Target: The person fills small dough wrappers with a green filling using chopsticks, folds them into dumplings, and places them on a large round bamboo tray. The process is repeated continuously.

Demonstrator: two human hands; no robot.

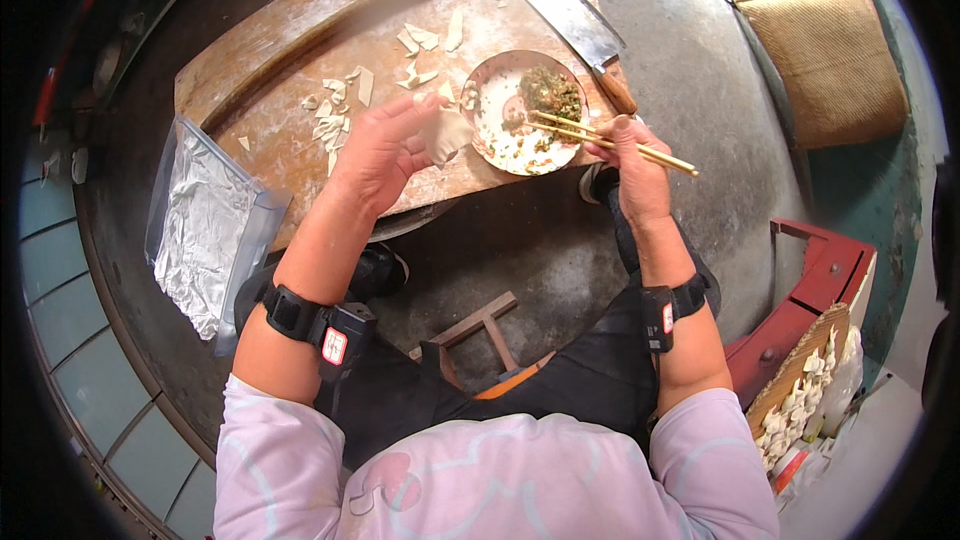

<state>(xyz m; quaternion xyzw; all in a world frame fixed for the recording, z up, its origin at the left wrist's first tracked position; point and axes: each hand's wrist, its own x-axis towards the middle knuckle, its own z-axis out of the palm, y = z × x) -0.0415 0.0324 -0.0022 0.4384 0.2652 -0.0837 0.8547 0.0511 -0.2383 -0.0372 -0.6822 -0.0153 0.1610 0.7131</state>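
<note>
Between the fingers of my left hand (390, 146) is a pale dough wrapper (447, 138), held beside the plate's left rim. My right hand (634, 165) grips a pair of wooden chopsticks (660, 157). Their tips reach into the round plate (491, 101), touching or just over the chopped filling (551, 94) heaped on its right side. Smaller bits of filling cling to the plate's lower part. The plate stands near the close edge of a floured wooden board (292, 165). Cut dough scraps (330, 120) lie to the left and beyond it.
A cleaver (574, 22) lies right of the plate, its wooden handle towards me. The long rolling pin (360, 11) crosses the board's far side. At left, a plastic bin (259, 221) holds a crumpled white sheet (202, 225). Folded dumplings (806, 390) sit on a round tray at lower right.
</note>
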